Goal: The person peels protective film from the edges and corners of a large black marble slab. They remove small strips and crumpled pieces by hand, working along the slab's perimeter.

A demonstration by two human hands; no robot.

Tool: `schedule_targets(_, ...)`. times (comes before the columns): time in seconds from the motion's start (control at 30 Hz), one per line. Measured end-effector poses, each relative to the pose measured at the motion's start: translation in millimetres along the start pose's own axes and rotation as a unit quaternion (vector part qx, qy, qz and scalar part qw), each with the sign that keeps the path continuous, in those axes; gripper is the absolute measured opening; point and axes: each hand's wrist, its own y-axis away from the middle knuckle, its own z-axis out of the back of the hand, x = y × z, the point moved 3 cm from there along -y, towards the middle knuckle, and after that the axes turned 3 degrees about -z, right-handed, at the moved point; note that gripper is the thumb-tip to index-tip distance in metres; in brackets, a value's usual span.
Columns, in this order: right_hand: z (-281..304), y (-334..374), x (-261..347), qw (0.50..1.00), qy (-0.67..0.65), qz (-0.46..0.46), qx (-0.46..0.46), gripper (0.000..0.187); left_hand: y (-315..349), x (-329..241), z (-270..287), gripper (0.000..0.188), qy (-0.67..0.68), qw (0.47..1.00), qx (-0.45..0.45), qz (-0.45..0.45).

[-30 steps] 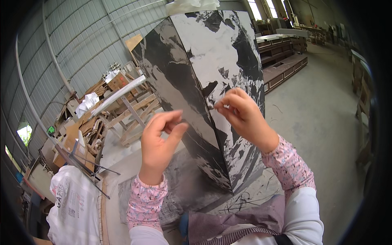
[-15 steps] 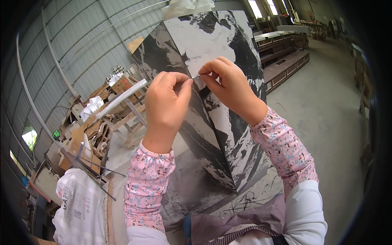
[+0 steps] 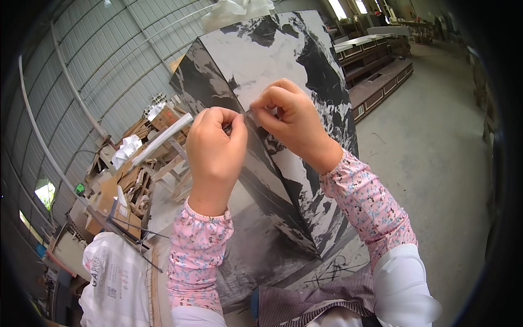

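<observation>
The marbled block (image 3: 283, 71), a tall slab-sided form with a glossy black-and-white veined surface, stands upright in the middle of the view, one sharp vertical edge turned toward the person. Far left, a curved wall of ribbed corrugated metal (image 3: 98, 65) rises behind a heap of rough wooden pallets and offcuts (image 3: 141, 169), and a crumpled white plastic sack (image 3: 111, 278) sits low near the lower edge. Just right of the heap, the left hand (image 3: 215, 150) is curled into a loose fist at the block's edge, thumb and forefinger pinched together on something thin at that edge; what it is, whether film or tape, cannot be told. Its forearm wears a pink floral fabric sleeve (image 3: 196, 256), soft and gathered at the wrist. Right beside it, almost touching, the right hand (image 3: 291, 120) is also bunched, fingertips (image 3: 260, 106) nipped tight at the same spot on the edge, resting against the pale, cloudy face of the block. A matching floral sleeve covers that forearm, ending in a smooth white cuff (image 3: 406, 289). Below the arms a striped grey cloth (image 3: 310, 305) lies against the block's base. To the right spreads a flat, dull grey concrete floor (image 3: 436, 163), with long dark wooden frames (image 3: 381, 82) lying farther back.
</observation>
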Motion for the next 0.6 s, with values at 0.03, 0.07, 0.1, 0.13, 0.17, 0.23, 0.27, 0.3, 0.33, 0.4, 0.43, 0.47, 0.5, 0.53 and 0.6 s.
schedule_targets(0.03,0.6,0.9,0.1,1.0,0.007,0.001,0.001,0.007,2.1,0.3,-1.1,0.01,0.004,1.0,0.0,0.008)
schedule_targets(0.07,0.4,2.2,-1.3,1.0,0.014,0.019,-0.003,0.006,4.4,0.4,-2.7,0.01,0.007,1.0,0.0,0.015)
schedule_targets(0.1,-0.3,3.7,-3.8,0.999,0.022,0.036,-0.008,0.005,5.5,0.9,-4.1,0.01,0.011,1.0,0.001,0.023)
schedule_targets(0.13,-1.3,4.7,-5.2,0.998,0.028,0.053,-0.013,0.004,4.9,1.2,-3.5,0.01,0.015,1.0,-0.005,0.011)
schedule_targets(0.17,-3.3,3.9,-5.8,0.999,0.011,0.047,-0.01,0.004,3.6,2.3,-2.0,0.009,0.018,1.0,-0.011,-0.001)
schedule_targets(0.23,-6.6,0.0,-4.8,0.999,-0.018,0.034,-0.004,0.004,1.4,3.9,-0.1,0.009,0.027,0.999,-0.015,-0.011)
schedule_targets(0.27,-5.2,-0.6,-4.4,0.999,-0.015,0.035,-0.005,0.004,-0.2,3.9,0.7,0.009,0.032,0.999,-0.014,-0.01)
schedule_targets(0.3,-3.7,-1.1,-4.1,0.999,-0.011,0.035,-0.005,0.004,-1.2,3.5,0.4,0.008,0.037,0.999,-0.012,-0.008)
schedule_targets(0.33,-4.2,-1.6,-3.7,0.999,-0.012,0.036,-0.005,0.004,-0.7,2.8,0.5,0.009,0.038,0.999,-0.011,-0.008)
schedule_targets(0.4,-1.4,1.9,-2.2,0.999,0.009,0.036,0.001,0.005,2.4,0.3,-0.6,0.009,0.041,0.999,-0.008,-0.006)
schedule_targets(0.43,-0.6,5.1,-2.8,0.999,0.019,0.036,0.004,0.006,5.1,1.0,-1.7,0.009,0.042,0.999,-0.004,0.002)
schedule_targets(0.47,-1.0,7.6,-4.4,0.999,0.019,0.043,0.003,0.006,8.0,1.7,-2.7,0.009,0.044,0.999,-0.001,0.01)
schedule_targets(0.5,-2.0,10.2,-6.6,0.999,0.018,0.05,0.001,0.006,10.6,2.9,-3.2,0.009,0.045,0.999,0.003,0.019)
schedule_targets(0.53,-0.6,11.8,-7.2,0.998,0.021,0.057,-0.001,0.006,11.7,2.7,-4.0,0.009,0.047,0.999,0.006,0.017)
schedule_targets(0.6,1.9,14.7,-7.3,0.998,0.028,0.058,0.001,0.006,14.0,2.6,-5.8,0.009,0.05,0.999,0.012,0.013)
